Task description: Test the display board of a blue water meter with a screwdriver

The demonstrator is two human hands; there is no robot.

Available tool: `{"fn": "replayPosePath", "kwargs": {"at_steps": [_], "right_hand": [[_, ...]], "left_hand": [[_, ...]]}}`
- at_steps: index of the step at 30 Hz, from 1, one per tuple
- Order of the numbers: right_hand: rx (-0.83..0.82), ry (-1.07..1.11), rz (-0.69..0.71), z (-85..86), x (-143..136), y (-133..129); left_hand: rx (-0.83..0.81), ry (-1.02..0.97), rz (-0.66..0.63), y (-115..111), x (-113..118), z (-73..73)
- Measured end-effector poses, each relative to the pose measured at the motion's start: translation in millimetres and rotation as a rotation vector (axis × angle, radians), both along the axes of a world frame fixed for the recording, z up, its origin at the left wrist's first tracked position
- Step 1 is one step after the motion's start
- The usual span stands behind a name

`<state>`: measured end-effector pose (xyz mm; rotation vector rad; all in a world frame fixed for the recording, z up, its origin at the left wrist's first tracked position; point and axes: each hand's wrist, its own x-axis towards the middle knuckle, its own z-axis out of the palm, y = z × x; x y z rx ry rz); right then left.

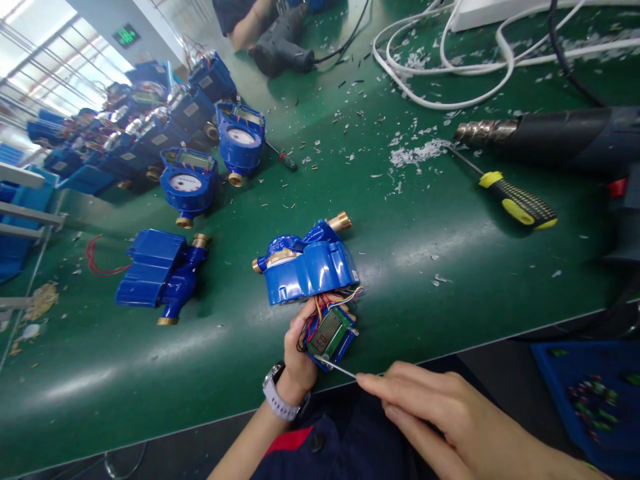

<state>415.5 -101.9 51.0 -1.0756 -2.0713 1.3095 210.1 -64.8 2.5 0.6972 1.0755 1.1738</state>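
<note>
Blue meter (311, 272), green circuit board (343, 327), green tabletop (410, 220), blurred parts (606, 399) seemingly greenish

The green bench top (415, 247) before me is strewn with white scraps (415, 153). A blue meter (310, 270) lies near its middle, another meter (150, 270) to the left trails red wires (107, 274), and two dial-up meters (189, 187) stand beyond, a small screwdriver (289, 161) beside the farther one, more blue units (160, 138) crowded past them. On the right rest a yellow-and-black screwdriver (520, 200), a heat gun (560, 140) and a looped white cable (465, 105)

Head view looks down across the green bench (240, 360), apparently tilted.
</note>
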Motion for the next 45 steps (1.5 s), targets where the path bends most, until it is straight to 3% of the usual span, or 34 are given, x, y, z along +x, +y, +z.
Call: {"fn": "replayPosePath", "kwargs": {"at_steps": [4, 12, 17, 23, 26, 31, 36, 38, 43, 45], "right_hand": [[0.106, -0.085, 0.13, 1.7, 1, 4], [0.355, -0.239, 0.132, -7.9, -4, -5], [0.431, -0.362, 0.2, 5.1, -1, 0], [0.638, -0.495, 0.222, 15.6, -3, 0], [0.592, -0.466, 0.205, 15.4, -5, 2], [0.347, -0.35, 0.225, 12.0, -3, 6], [0.582, -0.501, 0.254, 12.9, -4, 5], [0.591, -0.506, 0.253, 12.6, -5, 3], [0.309, -0.352, 0.16, 5.9, -8, -1], [0.278, -0.32, 0.145, 2.8, -8, -3]], "left_hand": [[0.028, 0.041, -0.022, 2, -1, 1.6], [0.075, 0.067, -0.03, 2, -3, 2.0], [0.045, 0.113, -0.041, 3, -3, 4.5], [0.213, 0.214, -0.072, 2, -3, 5.8], [0.238, 0.229, -0.072, 2, -2, 7.8], [0.251, 0.223, -0.047, 2, -1, 8.1], [0.268, 0.363, -0.013, 2, -3, 2.4], [0.28, 0.406, 0.012, 0, -5, -0.2], [0.313, 0.443, 0.079, -2, -6, -4.8], [0.299, 0.416, 0.099, -2, -6, -6.5]]}}
